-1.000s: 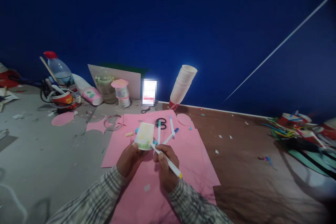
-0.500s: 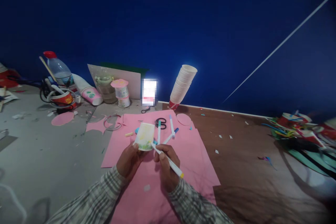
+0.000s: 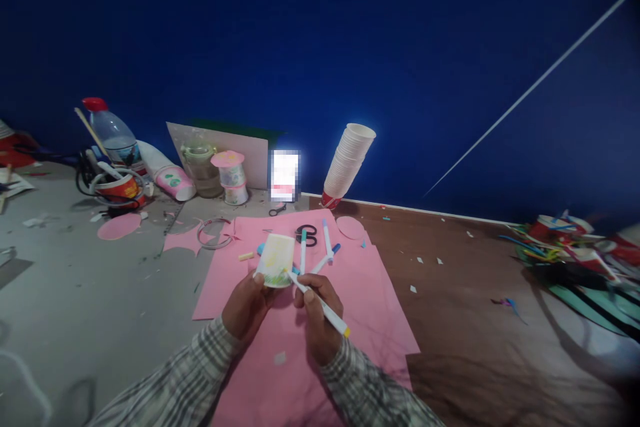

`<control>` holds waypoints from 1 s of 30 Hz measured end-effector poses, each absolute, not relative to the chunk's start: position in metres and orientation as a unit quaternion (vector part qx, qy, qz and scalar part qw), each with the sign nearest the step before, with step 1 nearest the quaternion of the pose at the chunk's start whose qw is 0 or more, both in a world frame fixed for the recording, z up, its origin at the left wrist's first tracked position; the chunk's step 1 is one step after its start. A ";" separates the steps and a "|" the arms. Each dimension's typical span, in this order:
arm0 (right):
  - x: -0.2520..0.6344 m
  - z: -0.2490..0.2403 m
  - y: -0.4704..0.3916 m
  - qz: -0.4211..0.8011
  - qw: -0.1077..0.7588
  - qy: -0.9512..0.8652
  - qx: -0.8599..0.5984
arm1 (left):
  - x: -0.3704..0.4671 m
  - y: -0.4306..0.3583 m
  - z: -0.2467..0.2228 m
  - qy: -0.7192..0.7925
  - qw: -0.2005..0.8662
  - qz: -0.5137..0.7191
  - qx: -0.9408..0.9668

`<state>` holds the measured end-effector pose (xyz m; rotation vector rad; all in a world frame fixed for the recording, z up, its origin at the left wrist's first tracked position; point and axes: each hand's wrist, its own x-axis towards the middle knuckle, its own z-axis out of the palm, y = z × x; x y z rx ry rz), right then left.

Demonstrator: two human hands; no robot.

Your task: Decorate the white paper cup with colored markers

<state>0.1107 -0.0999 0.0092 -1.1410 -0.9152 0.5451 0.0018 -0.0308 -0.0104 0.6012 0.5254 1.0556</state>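
Note:
A white paper cup [image 3: 278, 257] with yellow and green colouring on its side is tilted in my left hand [image 3: 247, 307], whose thumb presses near its rim. My right hand [image 3: 321, 317] grips a white marker with a yellow end [image 3: 327, 312], and its tip touches the cup's coloured side. Beyond the cup, several markers lie on pink paper [image 3: 370, 300], among them a green-capped marker [image 3: 303, 250] and a blue-capped marker [image 3: 327, 240]. Black-handled scissors [image 3: 309, 235] lie partly under the green-capped one.
A tall stack of paper cups [image 3: 349, 161] leans against the blue wall. At the back left stand a plastic bottle [image 3: 114, 133], a glass jar [image 3: 201, 170] and a decorated cup piece [image 3: 233, 179]. A tape ring [image 3: 215, 233] lies left. A cluttered green tray [image 3: 590, 293] is far right.
Almost nothing differs; the marker tip has shifted very slightly against the cup, while both hands keep their places.

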 end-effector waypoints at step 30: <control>0.112 0.009 -0.101 0.253 0.703 -0.440 -0.499 | 0.002 -0.031 -0.009 0.242 0.785 0.483 0.303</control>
